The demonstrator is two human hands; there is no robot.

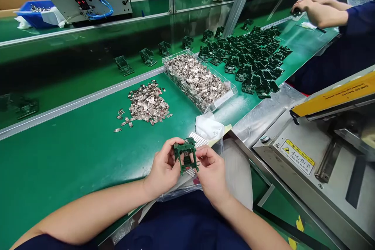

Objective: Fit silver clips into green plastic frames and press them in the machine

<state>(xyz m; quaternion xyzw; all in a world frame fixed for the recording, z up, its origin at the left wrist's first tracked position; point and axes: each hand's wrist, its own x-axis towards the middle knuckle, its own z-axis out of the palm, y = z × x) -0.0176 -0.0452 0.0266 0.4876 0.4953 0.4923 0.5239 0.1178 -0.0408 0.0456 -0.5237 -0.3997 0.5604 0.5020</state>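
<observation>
Between my hands, close to my body, is a green plastic frame (186, 149) with open sides and thin prongs. My left hand (163, 167) is closed around its left side, thumb at the lower edge. Fingers of my right hand (211, 168) pinch its right side; whether a small metal piece is also between them is hidden. Beyond my hands lies a loose pile of small metal clips (149, 103) on the green tabletop (88, 144). Farther right, a clear plastic box (221, 103) is filled with more such metal clips. A crumpled white cloth (209, 125) lies just past my right hand.
A large heap of green plastic frames (253, 56) covers the right back of the table. Several single frames (148, 57) stand along the conveyor behind a metal rail (82, 90). At right are a steel machine (293, 148) and a co-worker's hands (320, 9).
</observation>
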